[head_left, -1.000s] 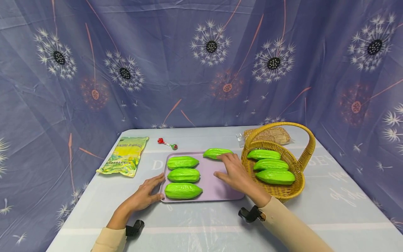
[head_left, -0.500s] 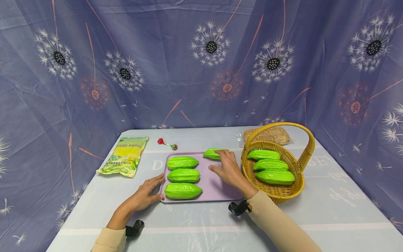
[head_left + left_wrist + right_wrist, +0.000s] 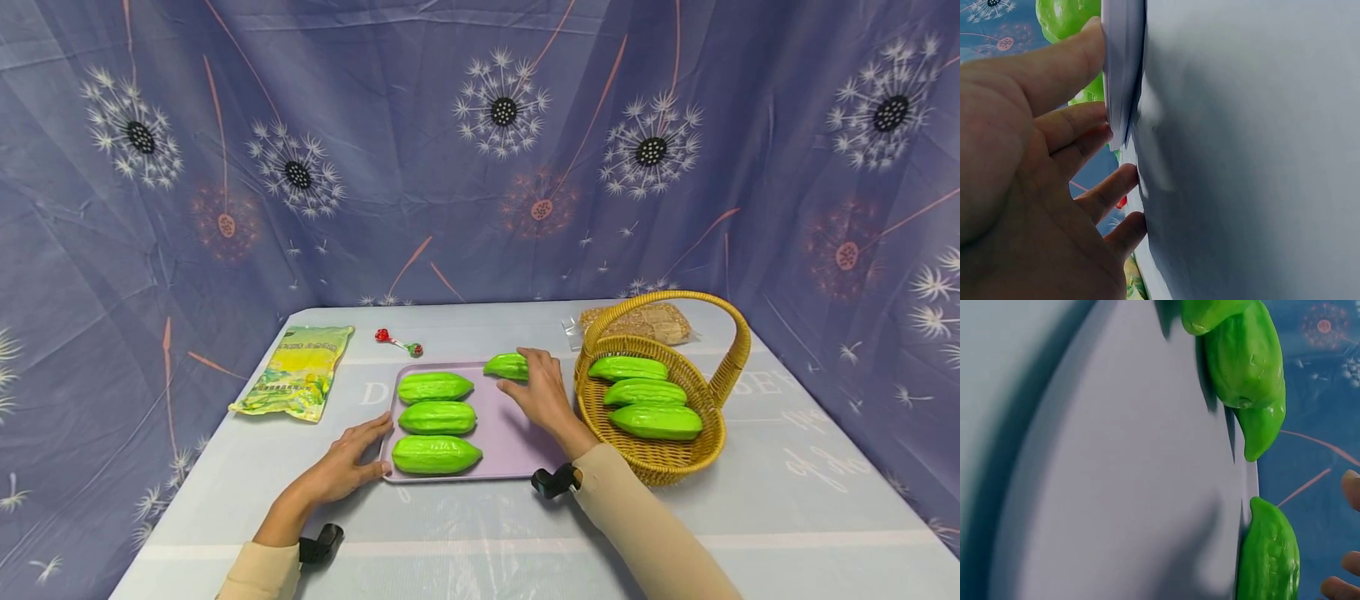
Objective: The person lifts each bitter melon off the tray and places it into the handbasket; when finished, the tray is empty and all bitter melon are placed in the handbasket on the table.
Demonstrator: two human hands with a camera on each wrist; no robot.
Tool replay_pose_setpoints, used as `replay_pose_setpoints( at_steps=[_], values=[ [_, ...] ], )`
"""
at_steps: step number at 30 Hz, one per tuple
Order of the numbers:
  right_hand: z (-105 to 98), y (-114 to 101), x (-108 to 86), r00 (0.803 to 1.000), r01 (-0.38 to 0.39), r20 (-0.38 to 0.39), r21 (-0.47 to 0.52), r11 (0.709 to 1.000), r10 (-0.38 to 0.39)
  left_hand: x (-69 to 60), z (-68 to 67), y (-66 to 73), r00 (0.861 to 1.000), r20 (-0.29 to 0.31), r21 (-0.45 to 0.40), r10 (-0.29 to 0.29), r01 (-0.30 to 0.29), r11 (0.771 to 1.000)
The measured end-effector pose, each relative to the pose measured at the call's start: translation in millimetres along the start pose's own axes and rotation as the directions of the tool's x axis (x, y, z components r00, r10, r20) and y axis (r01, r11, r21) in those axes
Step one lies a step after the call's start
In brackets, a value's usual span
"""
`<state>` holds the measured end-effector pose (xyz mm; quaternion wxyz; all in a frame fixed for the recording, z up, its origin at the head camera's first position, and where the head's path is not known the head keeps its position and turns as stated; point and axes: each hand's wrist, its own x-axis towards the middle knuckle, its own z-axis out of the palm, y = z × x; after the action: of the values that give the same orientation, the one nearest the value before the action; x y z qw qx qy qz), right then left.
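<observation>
On a pale purple tray (image 3: 517, 433), three glossy green ridged gourd-like vegetables lie in a column at the left: back (image 3: 435, 387), middle (image 3: 437, 417) and front (image 3: 437, 454). A fourth green vegetable (image 3: 506, 365) lies at the tray's back right, its right end hidden behind my right hand (image 3: 546, 396). In the right wrist view, the fingertips (image 3: 1351, 487) of that hand show at the right edge, spread and apart from this vegetable (image 3: 1269, 556). My left hand (image 3: 341, 462) rests at the tray's left edge, thumb and some fingertips touching the rim (image 3: 1124, 69), fingers extended.
Right of the tray stands a yellow wicker basket (image 3: 712, 446) with a tall handle, holding three similar green vegetables (image 3: 647, 392). Behind it lies a clear bag of brown contents (image 3: 652, 323). A yellow-green packet (image 3: 300, 371) and a red-and-green wrapped item (image 3: 400, 342) lie at the back left.
My right hand has shifted left over the tray, now covering more of the back right vegetable. That vegetable stays in place. My left hand has not moved.
</observation>
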<state>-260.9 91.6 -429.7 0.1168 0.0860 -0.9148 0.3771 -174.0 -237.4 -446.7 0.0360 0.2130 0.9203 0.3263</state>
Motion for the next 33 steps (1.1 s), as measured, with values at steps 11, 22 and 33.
replay_pose_setpoints(
  at_steps=[11, 22, 33],
  values=[
    [5.2, 4.8, 13.1, 0.994, -0.104, -0.013, 0.05, 0.993, 0.105, 0.2, -0.7, -0.5, 1.0, 0.003, -0.001, -0.001, 0.001, 1.0],
    [8.4, 14.2, 21.1, 0.991, -0.132, 0.006, 0.017, 0.991, 0.132, -0.3, -1.0, 0.0, 1.0, 0.006, -0.009, -0.004, 0.004, 1.0],
    [11.9, 17.0, 25.7, 0.988, -0.15, 0.014, -0.064, 0.987, 0.151, 0.1, 0.3, -0.7, 1.0, -0.004, -0.005, -0.002, 0.002, 1.0]
  ],
)
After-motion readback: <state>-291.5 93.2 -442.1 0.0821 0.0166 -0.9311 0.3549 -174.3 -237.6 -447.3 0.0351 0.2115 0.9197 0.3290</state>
